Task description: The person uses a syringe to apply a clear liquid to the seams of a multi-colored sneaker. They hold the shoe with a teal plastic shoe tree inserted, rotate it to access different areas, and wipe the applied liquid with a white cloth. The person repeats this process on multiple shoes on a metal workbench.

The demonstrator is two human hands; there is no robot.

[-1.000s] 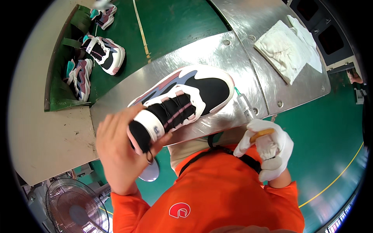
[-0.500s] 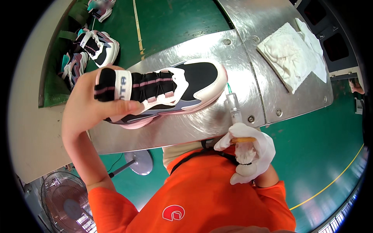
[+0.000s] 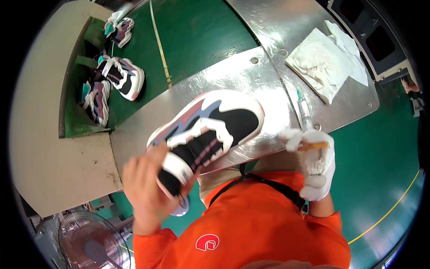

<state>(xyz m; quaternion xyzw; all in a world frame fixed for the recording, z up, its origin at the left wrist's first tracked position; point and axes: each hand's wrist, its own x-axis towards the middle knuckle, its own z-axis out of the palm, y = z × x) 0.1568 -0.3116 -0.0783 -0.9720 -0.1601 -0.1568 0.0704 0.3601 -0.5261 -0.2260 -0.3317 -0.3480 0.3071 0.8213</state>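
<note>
A black, white, pink and grey-blue sneaker (image 3: 235, 119) is tilted over the metal table, toe pointing right and away from me. My bare left hand (image 3: 148, 186), somewhat blurred, is closed round its heel and collar. In a white glove, my right hand (image 3: 319, 172) grips a clear syringe (image 3: 304, 112) with a green tip (image 3: 299, 94) pointing away from me. A short orange-brown stick-like piece (image 3: 313, 146) also lies across the gloved fingers; what it belongs to is hidden. The syringe's tip is apart from the sneaker, to its right.
Folded white cloths (image 3: 320, 62) lie on the metal table (image 3: 179, 101) at the far right. Several similar sneakers (image 3: 123, 78) stand on the green belt (image 3: 192, 40) and in its edge compartments at the left. A floor fan (image 3: 92, 244) stands lower left.
My left hand has turned the sneaker, bringing its heel toward me and its other side into view. My right hand with the syringe has moved right, away from the toe.
</note>
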